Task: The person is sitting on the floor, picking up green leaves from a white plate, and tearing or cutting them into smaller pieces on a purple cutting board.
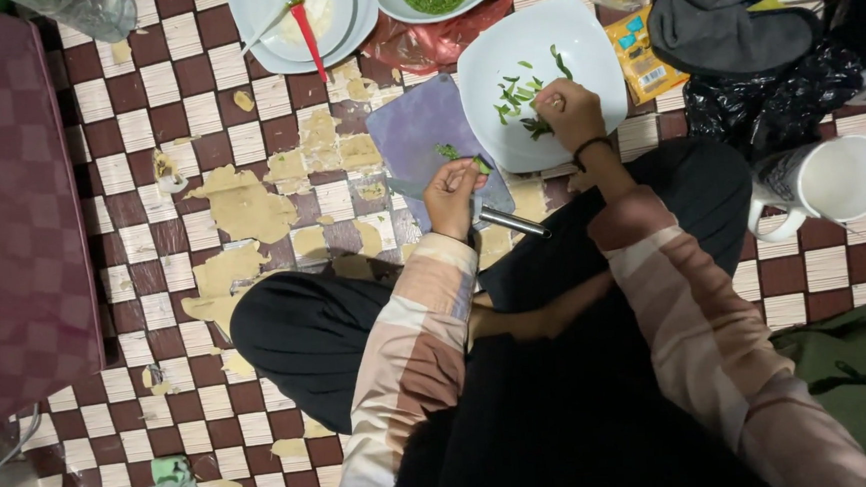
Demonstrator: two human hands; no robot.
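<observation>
The checkered floor mat (194, 98), worn in patches, carries a white bowl (542, 56) on the far right and a purple cutting board (416, 134) just left of it. The right hand (570, 110) rests over the bowl's near edge, closed on green vegetable pieces (519, 98). The left hand (455, 192) lies on the board, pinching a green piece (478, 165), with a knife (512, 222) beneath it.

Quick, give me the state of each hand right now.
Left hand: closed around a knife over the purple cutting board, touching green pieces.
Right hand: closed on cut greens in the white bowl.
</observation>
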